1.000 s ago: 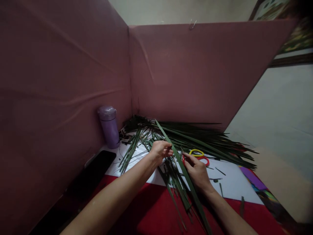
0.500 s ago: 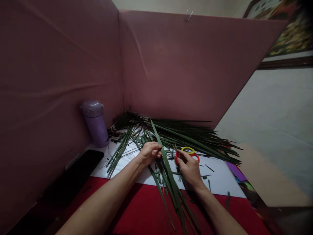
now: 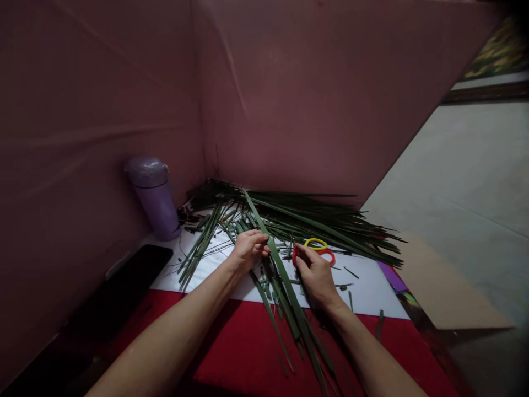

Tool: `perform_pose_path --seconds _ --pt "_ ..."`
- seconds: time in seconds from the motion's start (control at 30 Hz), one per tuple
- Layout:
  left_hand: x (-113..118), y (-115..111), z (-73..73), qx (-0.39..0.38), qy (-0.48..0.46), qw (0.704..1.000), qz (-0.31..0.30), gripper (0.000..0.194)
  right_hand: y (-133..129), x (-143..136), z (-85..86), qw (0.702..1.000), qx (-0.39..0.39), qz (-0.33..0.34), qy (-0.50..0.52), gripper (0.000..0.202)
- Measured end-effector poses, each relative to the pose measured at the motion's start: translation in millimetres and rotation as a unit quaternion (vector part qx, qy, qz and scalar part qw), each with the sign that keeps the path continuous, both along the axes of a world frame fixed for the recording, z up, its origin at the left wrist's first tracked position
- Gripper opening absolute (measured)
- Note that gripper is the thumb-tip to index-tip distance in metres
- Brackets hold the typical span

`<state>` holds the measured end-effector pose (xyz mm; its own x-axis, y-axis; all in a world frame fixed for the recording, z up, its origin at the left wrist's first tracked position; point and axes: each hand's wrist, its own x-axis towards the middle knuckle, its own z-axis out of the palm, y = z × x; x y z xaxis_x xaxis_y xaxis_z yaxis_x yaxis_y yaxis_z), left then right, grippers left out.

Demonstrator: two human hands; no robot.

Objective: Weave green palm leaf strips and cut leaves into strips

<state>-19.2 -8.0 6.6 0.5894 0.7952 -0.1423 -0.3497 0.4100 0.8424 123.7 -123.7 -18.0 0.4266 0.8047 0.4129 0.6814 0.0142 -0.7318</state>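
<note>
My left hand pinches a long green leaf blade between thumb and fingers; the blade slants from upper left down toward the front edge. Just right of it, my right hand has its fingers closed at a red handle loop of the scissors. The yellow loop stands behind that hand, and small dark blades point up beside the fingertips. More leaf strips lie below and between both hands, over the white sheet and the red cloth.
A large leaf pile spreads along the back. A purple bottle and a black flat object are at the left. Pink panels rise behind, and a tan board leans at the right.
The whole view has shifted, so most things sit slightly higher in the picture. Both hands keep nearly the same pose, with the same leaf in my left hand.
</note>
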Motion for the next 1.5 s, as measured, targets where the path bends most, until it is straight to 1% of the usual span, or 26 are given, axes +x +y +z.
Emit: perform_pose_path --seconds 0.1,0.23,0.33,0.47,0.63,0.73,0.9,1.03,1.13,1.23,1.3,1.5 --pt "0 1 -1.9 -0.001 -0.01 1.0 0.0 0.011 0 -1 1.4 1.0 -0.001 0.009 -0.022 0.033" --pt "1 0 -3.5 -0.004 -0.031 0.999 -0.01 0.011 -1 -3 4.7 0.998 0.016 0.034 -0.043 0.026" --pt "1 -2 -1.2 -0.013 -0.031 0.999 -0.033 0.01 -3 -7 8.2 0.996 0.045 0.06 -0.05 0.032" --pt "1 -8 2.7 -0.012 -0.025 0.997 -0.074 0.009 -9 -13 13.2 0.986 0.081 0.108 -0.097 0.045" --pt "3 -12 -1.3 -0.004 -0.009 0.998 -0.07 0.01 -13 -19 14.6 0.971 0.088 0.183 -0.129 0.038" --pt "5 -12 -4.7 -0.004 0.005 0.998 -0.069 0.008 -12 -18 11.3 0.972 0.091 0.197 -0.094 0.034" --pt "6 -14 -6.9 0.023 0.023 0.995 -0.089 0.01 -9 -17 6.9 0.977 0.104 0.185 -0.021 0.028" --pt "8 -16 -11.3 0.033 0.022 0.994 -0.098 0.012 -8 -18 9.6 0.977 0.126 0.168 0.031 0.023" --pt "10 -15 -15.4 0.049 0.022 0.994 -0.094 0.015 -8 -19 12.3 0.974 0.131 0.156 0.103 0.018" --pt "11 -15 -16.8 0.055 0.035 0.994 -0.089 0.016 -8 -20 14.3 0.971 0.101 0.114 0.183 0.022" --pt "11 -15 -15.5 0.051 0.044 0.994 -0.083 0.015 -8 -20 15.8 0.968 0.07 0.102 0.217 0.026" --pt "9 -19 -8.1 0.046 0.044 0.995 -0.077 0.015 -9 -19 20.9 0.954 0.025 0.151 0.259 0.028"
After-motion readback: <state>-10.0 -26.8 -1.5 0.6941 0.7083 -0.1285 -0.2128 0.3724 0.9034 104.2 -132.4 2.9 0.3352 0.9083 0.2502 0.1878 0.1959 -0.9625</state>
